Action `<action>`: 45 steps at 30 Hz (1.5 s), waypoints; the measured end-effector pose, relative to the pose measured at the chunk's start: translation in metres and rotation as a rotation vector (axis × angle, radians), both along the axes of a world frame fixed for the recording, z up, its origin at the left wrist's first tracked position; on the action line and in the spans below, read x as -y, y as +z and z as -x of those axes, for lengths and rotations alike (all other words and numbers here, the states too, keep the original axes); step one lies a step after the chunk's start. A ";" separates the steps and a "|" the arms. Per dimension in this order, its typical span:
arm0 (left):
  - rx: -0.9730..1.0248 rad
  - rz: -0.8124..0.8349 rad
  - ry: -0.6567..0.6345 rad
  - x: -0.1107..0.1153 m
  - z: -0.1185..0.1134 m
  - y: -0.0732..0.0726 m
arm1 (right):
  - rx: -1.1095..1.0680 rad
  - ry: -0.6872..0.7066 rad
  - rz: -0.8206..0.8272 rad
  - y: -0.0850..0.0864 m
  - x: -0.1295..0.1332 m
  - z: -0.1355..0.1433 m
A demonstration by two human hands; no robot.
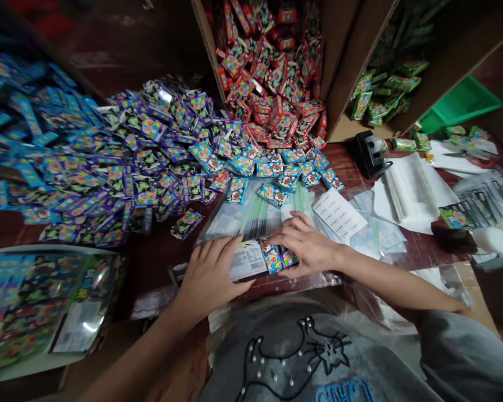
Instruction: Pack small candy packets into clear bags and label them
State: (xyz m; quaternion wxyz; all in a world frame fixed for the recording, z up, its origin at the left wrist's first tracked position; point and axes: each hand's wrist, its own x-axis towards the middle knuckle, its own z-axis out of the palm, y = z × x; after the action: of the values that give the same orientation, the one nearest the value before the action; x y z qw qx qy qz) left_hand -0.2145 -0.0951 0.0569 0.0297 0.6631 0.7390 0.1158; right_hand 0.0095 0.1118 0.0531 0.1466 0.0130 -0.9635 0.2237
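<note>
My left hand (212, 273) is closed around the left end of a flat printed card (248, 261) with a barcode panel facing up. At the card's right end, a few small colourful printed boxes (277, 255) lie in a row under my right hand (305, 245). Its fingers curl over the boxes, and the thumb presses on their near side. Underneath are clear zip bags (251, 215) with green strips. Several loose blue boxes (272, 194) rest just beyond my hands. A sheet of printed stickers (339, 214) lies beside my right wrist.
Purple boxes (151, 134) form a heap at the left, with blue boxes (29, 117) behind. Red boxes (272, 84) spill from a carton. A tape dispenser (369, 156) and green tray (461, 106) are at the right. Filled packs lie on a tray (54, 248) at the near left.
</note>
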 end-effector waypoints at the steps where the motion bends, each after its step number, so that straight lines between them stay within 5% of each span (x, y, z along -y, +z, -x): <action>1: 0.003 0.014 -0.017 -0.006 0.001 -0.003 | 0.016 0.048 -0.002 -0.001 -0.007 0.006; 7: 0.018 0.085 0.029 -0.038 0.021 -0.033 | 0.060 0.018 0.030 -0.016 -0.043 0.017; 11: 0.063 0.078 0.054 -0.047 0.027 -0.040 | 0.134 0.015 0.060 -0.019 -0.061 0.008; 15: 0.097 0.064 0.061 -0.052 0.025 -0.039 | 0.160 0.025 0.097 -0.022 -0.068 0.010; 22: 0.110 0.051 0.066 -0.057 0.024 -0.040 | 0.168 -0.157 0.061 -0.015 -0.061 0.008; 29: 0.241 0.033 -0.005 -0.058 0.025 -0.028 | 0.162 0.107 0.242 -0.006 -0.070 0.003; 39: 0.143 -0.042 0.031 -0.064 0.001 -0.024 | 0.136 0.100 0.117 0.000 -0.062 0.016; 45: 0.161 -0.053 0.039 -0.070 -0.002 -0.022 | 0.012 -0.166 0.190 -0.009 -0.052 0.003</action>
State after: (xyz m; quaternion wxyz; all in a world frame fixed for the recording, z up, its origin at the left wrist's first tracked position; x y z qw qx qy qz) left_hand -0.2123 -0.0251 0.0347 0.0690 0.6376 0.7437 0.1888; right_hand 0.0066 0.1638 0.0440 0.1596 -0.0819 -0.9366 0.3011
